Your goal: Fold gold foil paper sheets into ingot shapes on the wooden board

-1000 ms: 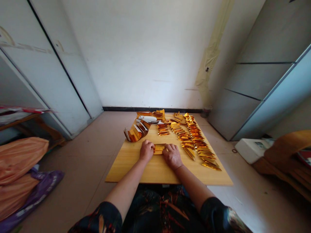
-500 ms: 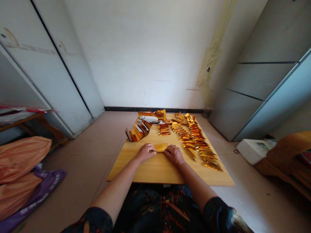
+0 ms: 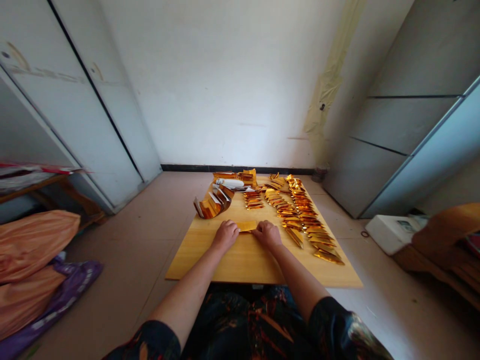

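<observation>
A small strip of gold paper point(image 3: 246, 227) lies near the middle of the wooden table point(image 3: 240, 267). My left hand point(image 3: 226, 235) is closed on its left end, and my right hand point(image 3: 267, 234) grips its right end. To the right of my hands run rows of folded gold paper pieces point(image 3: 305, 215). Beyond the strip sits a shorter row of folded pieces point(image 3: 254, 200). A curved stack of gold and white sheets point(image 3: 214, 204) stands at the table's left edge.
More gold paper point(image 3: 247, 176) and a white object point(image 3: 229, 183) lie at the table's far side. Grey cabinets point(image 3: 390, 115) stand at the right. Orange and purple bags point(image 3: 35, 245) lie at the left, with a white box point(image 3: 388, 232) on the right.
Both hands have shifted slightly over the gold strip, their fingers now more curled at its near edge. The paper rows and the stack have stayed in place.
</observation>
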The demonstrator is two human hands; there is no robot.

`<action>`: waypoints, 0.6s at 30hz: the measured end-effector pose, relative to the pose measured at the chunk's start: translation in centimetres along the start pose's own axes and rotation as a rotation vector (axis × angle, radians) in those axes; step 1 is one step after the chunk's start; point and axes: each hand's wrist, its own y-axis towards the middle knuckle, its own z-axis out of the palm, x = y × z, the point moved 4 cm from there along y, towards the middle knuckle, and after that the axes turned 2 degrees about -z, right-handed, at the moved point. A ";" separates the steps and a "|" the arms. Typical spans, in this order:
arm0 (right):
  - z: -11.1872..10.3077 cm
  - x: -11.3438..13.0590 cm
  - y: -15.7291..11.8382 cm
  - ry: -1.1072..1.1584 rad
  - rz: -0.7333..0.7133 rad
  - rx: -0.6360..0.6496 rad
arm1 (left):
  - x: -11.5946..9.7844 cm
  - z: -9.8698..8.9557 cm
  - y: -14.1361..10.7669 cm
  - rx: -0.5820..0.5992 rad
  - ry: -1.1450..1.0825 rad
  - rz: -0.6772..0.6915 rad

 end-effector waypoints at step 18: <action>-0.9 0.3 1.9 0.016 0.187 0.201 | -0.5 -0.8 0.2 0.154 0.225 -0.220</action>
